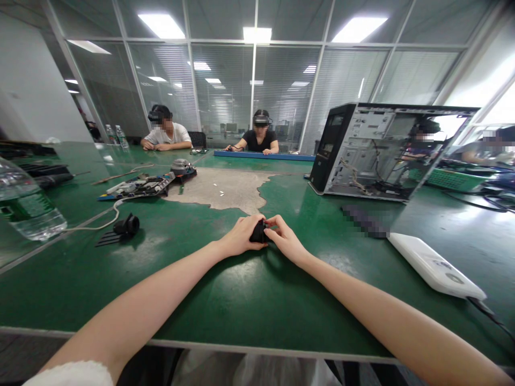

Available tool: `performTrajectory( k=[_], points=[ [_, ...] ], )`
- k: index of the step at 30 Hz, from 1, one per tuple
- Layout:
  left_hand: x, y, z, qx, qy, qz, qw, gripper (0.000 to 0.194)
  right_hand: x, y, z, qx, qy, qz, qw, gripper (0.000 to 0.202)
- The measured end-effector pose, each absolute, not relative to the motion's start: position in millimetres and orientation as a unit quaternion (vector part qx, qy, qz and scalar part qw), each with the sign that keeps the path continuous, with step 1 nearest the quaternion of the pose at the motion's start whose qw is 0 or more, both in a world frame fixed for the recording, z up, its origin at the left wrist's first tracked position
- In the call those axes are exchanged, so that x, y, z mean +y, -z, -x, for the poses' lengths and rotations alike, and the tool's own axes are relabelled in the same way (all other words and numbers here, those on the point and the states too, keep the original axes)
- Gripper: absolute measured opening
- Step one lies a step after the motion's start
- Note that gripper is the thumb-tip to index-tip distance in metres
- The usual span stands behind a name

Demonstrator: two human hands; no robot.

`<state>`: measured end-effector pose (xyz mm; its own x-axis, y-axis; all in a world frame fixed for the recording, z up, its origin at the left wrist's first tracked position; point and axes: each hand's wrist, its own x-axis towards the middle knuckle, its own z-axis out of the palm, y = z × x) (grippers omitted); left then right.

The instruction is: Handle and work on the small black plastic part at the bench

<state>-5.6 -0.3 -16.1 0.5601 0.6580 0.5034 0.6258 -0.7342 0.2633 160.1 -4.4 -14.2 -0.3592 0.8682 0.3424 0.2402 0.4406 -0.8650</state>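
Holding in head view: left hand (241, 236) is clamping around a small black part (256, 232), thumb and fingers wrapping its sides. Right hand (285, 241) is bringing thumb and fingertips to the part's right-hand end; cannot tell if they are pinching it or only touching. Part is sitting between the two hands, over the green table (225, 305), near the edge of the worn grey patch (237, 187); fingers are hiding whether it is resting on the surface.

Handling, judging by looks: part is probably light and stiff, likely hard plastic, maybe a bit slick where smooth. Body is looking sturdy enough for a firm grip; any thin bits at the right end could be fragile, so light fingertip pressure there. Best hold is the broad sides of the body, as the left hand is doing, leaving the right end free for fingertips.

Nearby, a black pronged piece (126, 226) is lying to the left, and a white power bank (438, 265) is lying to the right, both well apart from the hands.
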Motion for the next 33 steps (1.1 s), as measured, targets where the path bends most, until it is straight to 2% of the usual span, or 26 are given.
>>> performTrajectory(
  k=[7,16,27,33],
  points=[
    [0.2,17.1,5.2,0.366,-0.297,-0.882,0.023,0.064,-2.7,12.6,-160.4,-0.726,-0.383,0.356,0.448,0.011],
    [-0.9,15.3,5.4,0.368,-0.294,-0.881,0.034,0.062,1.5,19.7,-161.4,-0.728,-0.387,0.38,0.419,0.019],
    [-0.1,17.0,6.0,0.369,-0.299,-0.879,0.037,0.063,-6.3,11.7,-159.8,-0.734,-0.393,0.34,0.437,0.01],
    [0.0,16.1,5.3,0.368,-0.298,-0.88,0.036,0.063,-0.2,18.2,-160.5,-0.733,-0.375,0.361,0.437,0.016]
  ],
)
